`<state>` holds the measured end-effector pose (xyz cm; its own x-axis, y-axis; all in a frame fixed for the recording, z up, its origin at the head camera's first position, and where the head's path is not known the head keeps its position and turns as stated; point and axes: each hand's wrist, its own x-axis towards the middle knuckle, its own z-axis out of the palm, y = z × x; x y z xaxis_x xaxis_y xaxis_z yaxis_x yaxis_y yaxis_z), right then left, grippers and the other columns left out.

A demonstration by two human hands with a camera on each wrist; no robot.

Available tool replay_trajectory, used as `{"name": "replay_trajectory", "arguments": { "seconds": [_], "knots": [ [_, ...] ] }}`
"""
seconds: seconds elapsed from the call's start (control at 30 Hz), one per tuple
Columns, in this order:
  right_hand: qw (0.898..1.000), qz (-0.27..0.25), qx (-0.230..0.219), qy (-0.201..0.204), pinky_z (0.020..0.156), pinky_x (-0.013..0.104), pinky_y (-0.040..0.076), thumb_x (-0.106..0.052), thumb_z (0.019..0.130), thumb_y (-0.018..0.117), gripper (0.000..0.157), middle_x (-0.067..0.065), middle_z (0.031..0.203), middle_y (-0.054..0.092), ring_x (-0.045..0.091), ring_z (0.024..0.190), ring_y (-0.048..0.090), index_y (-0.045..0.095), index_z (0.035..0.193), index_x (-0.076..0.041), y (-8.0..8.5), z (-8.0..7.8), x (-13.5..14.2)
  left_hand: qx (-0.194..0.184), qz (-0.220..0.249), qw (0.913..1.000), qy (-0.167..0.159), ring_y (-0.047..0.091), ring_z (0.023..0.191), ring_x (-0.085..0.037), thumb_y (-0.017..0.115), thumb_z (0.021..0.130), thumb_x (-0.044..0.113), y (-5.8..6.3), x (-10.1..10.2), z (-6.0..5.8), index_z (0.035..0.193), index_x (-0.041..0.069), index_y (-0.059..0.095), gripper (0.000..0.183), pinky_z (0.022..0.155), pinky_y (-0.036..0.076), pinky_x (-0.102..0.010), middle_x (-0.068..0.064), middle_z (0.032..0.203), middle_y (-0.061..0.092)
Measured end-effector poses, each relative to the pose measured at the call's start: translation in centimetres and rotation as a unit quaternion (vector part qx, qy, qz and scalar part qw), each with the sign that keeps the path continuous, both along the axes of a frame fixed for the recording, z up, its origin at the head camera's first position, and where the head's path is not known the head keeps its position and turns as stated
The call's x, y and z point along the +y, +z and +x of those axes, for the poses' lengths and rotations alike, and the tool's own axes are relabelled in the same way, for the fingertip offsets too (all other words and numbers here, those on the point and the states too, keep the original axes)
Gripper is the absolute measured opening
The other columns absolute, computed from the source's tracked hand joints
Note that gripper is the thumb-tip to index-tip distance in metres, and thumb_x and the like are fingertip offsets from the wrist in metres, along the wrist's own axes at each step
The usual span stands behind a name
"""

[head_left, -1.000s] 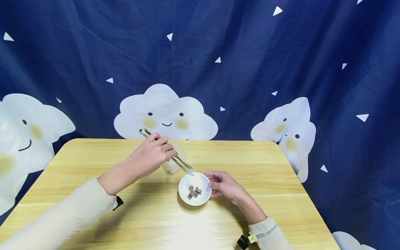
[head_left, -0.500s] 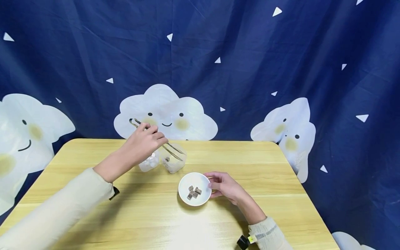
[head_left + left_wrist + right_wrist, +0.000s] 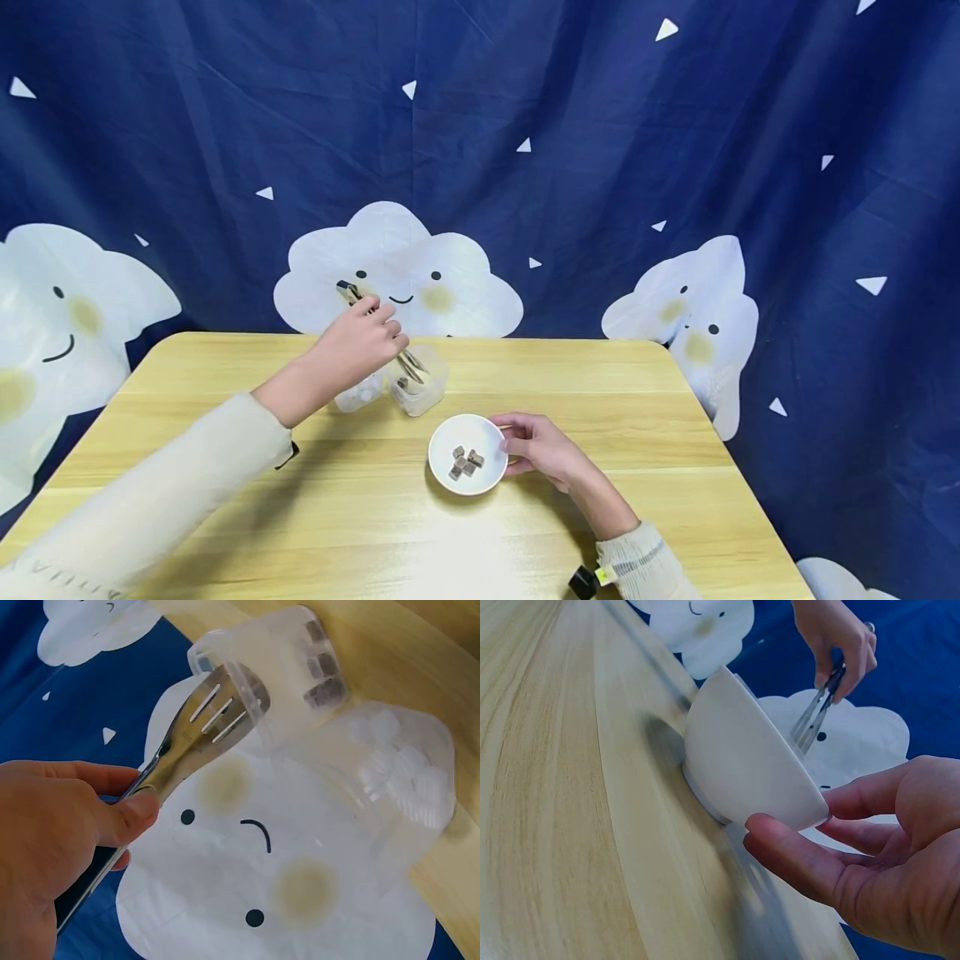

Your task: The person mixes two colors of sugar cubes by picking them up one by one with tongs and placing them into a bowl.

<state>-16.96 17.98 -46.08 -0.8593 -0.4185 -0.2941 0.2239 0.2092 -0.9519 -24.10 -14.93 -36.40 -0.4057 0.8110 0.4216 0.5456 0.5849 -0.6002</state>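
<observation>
My left hand [image 3: 356, 346] grips a pair of metal tongs [image 3: 202, 724] with slotted ends. The tips reach into the mouth of a clear plastic container [image 3: 281, 671], where a few brown cubes [image 3: 322, 671] lie at the bottom. Nothing can be seen between the tong ends. At the table's middle, my right hand [image 3: 543, 450] holds the side of a white bowl [image 3: 742, 757], thumb on the near side and fingers at the rim. Several brown cubes [image 3: 465, 462] sit inside the bowl.
Beside the first container stands another clear one [image 3: 360, 392] holding white pieces [image 3: 405, 780], partly hidden by my left hand in the head view. Both are on the wooden table [image 3: 570, 375] near its back edge. A blue curtain [image 3: 585, 208] with clouds hangs behind.
The tongs have moved from above the bowl back and left to the container of brown cubes, and their ends have come closer together. My right hand and the bowl have stayed put.
</observation>
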Motion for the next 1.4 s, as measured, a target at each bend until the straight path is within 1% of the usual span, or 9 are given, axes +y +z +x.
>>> {"name": "replay_trajectory", "arguments": {
  "seconds": [0.07, 0.23, 0.43, 0.7, 0.83, 1.03, 1.17, 1.27, 1.4],
  "knots": [
    [1.0, -0.001, -0.001, -0.001, 0.078, 0.041, 0.065, -0.001, 0.098, 0.06, 0.047, 0.016, 0.108, 0.064, 0.018, 0.092, 0.07, 0.054, 0.144, 0.006, 0.0, 0.0, 0.0, -0.003, -0.009, 1.0, 0.001, 0.054, 0.084, -0.024, 0.076, 0.082, 0.0, -0.2, 0.2, -0.1, 0.081, 0.015, 0.074, 0.016, 0.085, 0.042, -0.039, 0.001, 0.073, 0.07],
    [1.0, -0.004, -0.003, 0.0, 0.078, 0.04, 0.064, -0.001, 0.098, 0.06, 0.047, 0.015, 0.106, 0.063, 0.018, 0.091, 0.069, 0.054, 0.144, 0.006, -0.1, 0.1, 0.0, -0.006, -0.032, 0.9994, 0.011, 0.054, 0.083, -0.022, 0.079, 0.082, 0.004, -0.7, 0.8, -0.3, 0.079, 0.018, 0.076, 0.014, 0.085, 0.041, -0.038, 0.002, 0.072, 0.071],
    [1.0, -0.004, -0.002, 0.002, 0.078, 0.04, 0.064, -0.002, 0.098, 0.06, 0.047, 0.015, 0.107, 0.063, 0.018, 0.092, 0.069, 0.054, 0.144, 0.006, -0.2, 0.0, 0.0, -0.008, -0.062, 0.9974, 0.036, 0.052, 0.083, -0.021, 0.079, 0.082, 0.005, -0.9, 1.3, -0.3, 0.076, 0.02, 0.074, 0.017, 0.087, 0.04, -0.037, 0.005, 0.071, 0.069],
    [1.0, -0.003, -0.004, 0.0, 0.078, 0.039, 0.064, -0.001, 0.098, 0.059, 0.046, 0.015, 0.107, 0.064, 0.019, 0.092, 0.07, 0.055, 0.143, 0.005, -0.3, 0.0, 0.0, -0.022, -0.077, 0.9956, 0.049, 0.05, 0.082, -0.02, 0.08, 0.082, 0.006, -0.6, 2.0, -0.3, 0.073, 0.021, 0.073, 0.019, 0.088, 0.038, -0.035, 0.006, 0.071, 0.069],
    [1.0, -0.004, -0.005, 0.0, 0.078, 0.039, 0.064, -0.001, 0.098, 0.059, 0.046, 0.015, 0.108, 0.064, 0.019, 0.093, 0.069, 0.055, 0.143, 0.005, -0.3, 0.0, 0.0, -0.026, -0.083, 0.9947, 0.055, 0.051, 0.083, -0.02, 0.081, 0.082, 0.007, -0.5, 2.1, -0.2, 0.074, 0.022, 0.073, 0.019, 0.089, 0.039, -0.035, 0.007, 0.072, 0.07],
    [1.0, -0.001, -0.005, 0.0, 0.079, 0.04, 0.064, -0.001, 0.098, 0.059, 0.046, 0.017, 0.111, 0.064, 0.019, 0.094, 0.069, 0.054, 0.144, 0.005, -0.2, 0.0, 0.0, -0.03, -0.092, 0.9929, 0.069, 0.053, 0.085, -0.019, 0.081, 0.082, 0.01, -0.7, 2.2, -0.3, 0.075, 0.023, 0.074, 0.017, 0.092, 0.04, -0.035, 0.008, 0.074, 0.071],
    [1.0, 0.0, -0.005, -0.001, 0.079, 0.04, 0.064, -0.001, 0.098, 0.059, 0.046, 0.017, 0.11, 0.064, 0.019, 0.094, 0.069, 0.055, 0.144, 0.005, -0.2, 0.0, 0.0, -0.028, -0.1, 0.992, 0.072, 0.052, 0.085, -0.019, 0.08, 0.083, 0.01, -0.8, 2.3, -0.4, 0.074, 0.023, 0.074, 0.017, 0.09, 0.039, -0.035, 0.008, 0.074, 0.072],
    [1.0, 0.0, -0.006, 0.0, 0.08, 0.041, 0.064, -0.001, 0.098, 0.059, 0.047, 0.017, 0.11, 0.064, 0.019, 0.093, 0.069, 0.054, 0.144, 0.005, -0.2, 0.0, 0.0, -0.023, -0.104, 0.9919, 0.068, 0.05, 0.083, -0.019, 0.08, 0.083, 0.01, -0.8, 2.4, -0.3, 0.073, 0.023, 0.072, 0.018, 0.088, 0.037, -0.034, 0.008, 0.074, 0.071],
    [1.0, -0.003, -0.005, 0.003, 0.081, 0.043, 0.064, -0.002, 0.098, 0.059, 0.048, 0.021, 0.115, 0.065, 0.019, 0.094, 0.07, 0.053, 0.145, 0.006, -0.2, 0.0, 0.1, -0.022, -0.108, 0.9916, 0.068, 0.047, 0.08, -0.019, 0.08, 0.084, 0.009, -1.0, 2.4, -0.4, 0.07, 0.022, 0.069, 0.022, 0.085, 0.035, -0.033, 0.007, 0.071, 0.069]
  ]
}}
